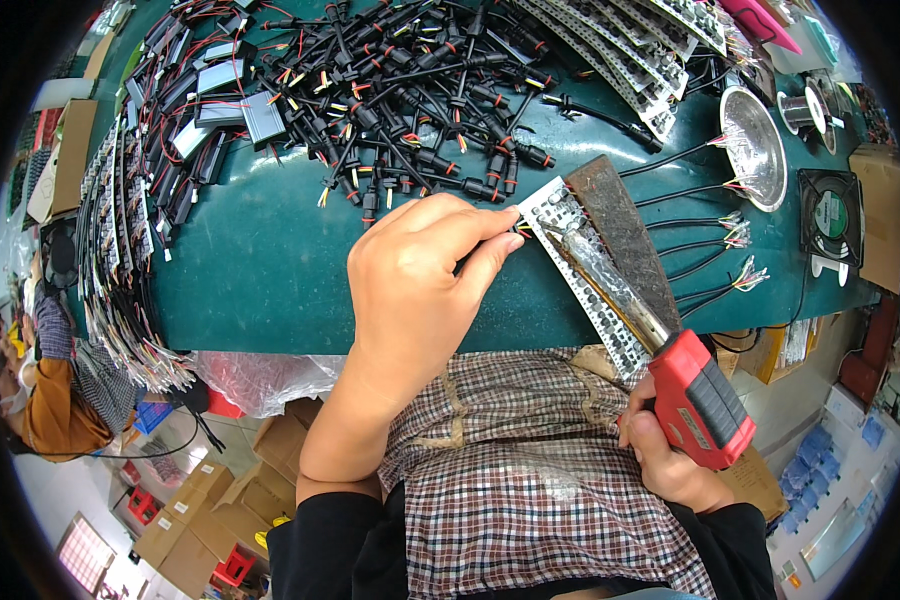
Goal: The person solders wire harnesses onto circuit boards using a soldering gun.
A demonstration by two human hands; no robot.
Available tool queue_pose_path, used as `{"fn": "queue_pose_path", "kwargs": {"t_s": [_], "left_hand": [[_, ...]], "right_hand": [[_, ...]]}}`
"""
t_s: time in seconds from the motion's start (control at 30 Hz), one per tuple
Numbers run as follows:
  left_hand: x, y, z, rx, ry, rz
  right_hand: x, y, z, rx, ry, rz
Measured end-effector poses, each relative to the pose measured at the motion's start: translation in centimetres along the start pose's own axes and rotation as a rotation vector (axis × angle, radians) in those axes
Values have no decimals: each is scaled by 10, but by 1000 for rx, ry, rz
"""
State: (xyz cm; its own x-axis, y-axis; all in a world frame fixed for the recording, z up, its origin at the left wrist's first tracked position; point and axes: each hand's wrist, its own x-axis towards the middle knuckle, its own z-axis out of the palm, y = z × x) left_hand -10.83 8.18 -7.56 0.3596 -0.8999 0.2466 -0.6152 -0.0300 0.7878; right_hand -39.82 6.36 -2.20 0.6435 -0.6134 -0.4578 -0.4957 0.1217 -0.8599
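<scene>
My left hand [415, 265] is closed in a pinch on thin coloured wires [521, 230] at the upper left corner of a white circuit board strip [604, 318]. My right hand [670, 468] grips a red and black soldering gun [703, 400] by its handle. The gun's long metal barrel slants over the board, its tip near the pinched wires. I cannot tell whether the tip touches them. A dark, worn bar [625, 235] lies along the board's right side. Black cables [675, 195] with stripped ends stick out to the right from beyond the bar.
Black cable connectors [410, 100] are heaped at the far side of the green table [260, 290]. Grey boxes with red wires [220, 75] and wired strips [115, 230] lie left. More boards [630, 60], a metal dish [753, 150], a wire spool [802, 110] and a fan [831, 217] are right.
</scene>
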Motion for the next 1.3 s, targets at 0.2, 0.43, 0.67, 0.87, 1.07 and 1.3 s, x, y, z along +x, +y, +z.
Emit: {"fn": "queue_pose_path", "kwargs": {"t_s": [0.2, 0.43, 0.67, 0.87, 1.07, 1.3], "left_hand": [[-2, 6, 3, 86, 31, 20], [-3, 10, 3, 178, 65, 59], [-2, 13, 1, 229, 42, 76], [-1, 14, 0, 257, 28, 91], [-1, 16, 0, 270, 34, 101], [-1, 16, 0, 281, 34, 105]], "right_hand": [[-2, 5, 0, 55, 26, 44], [-3, 7, 5, 39, 60, 64], [-2, 9, 5, 95, 62, 103], [-7, 6, 3, 32, 39, 102], [-4, 2, 7, 13, 93, 51], [-9, 1, 1, 132, 50, 149]]}}
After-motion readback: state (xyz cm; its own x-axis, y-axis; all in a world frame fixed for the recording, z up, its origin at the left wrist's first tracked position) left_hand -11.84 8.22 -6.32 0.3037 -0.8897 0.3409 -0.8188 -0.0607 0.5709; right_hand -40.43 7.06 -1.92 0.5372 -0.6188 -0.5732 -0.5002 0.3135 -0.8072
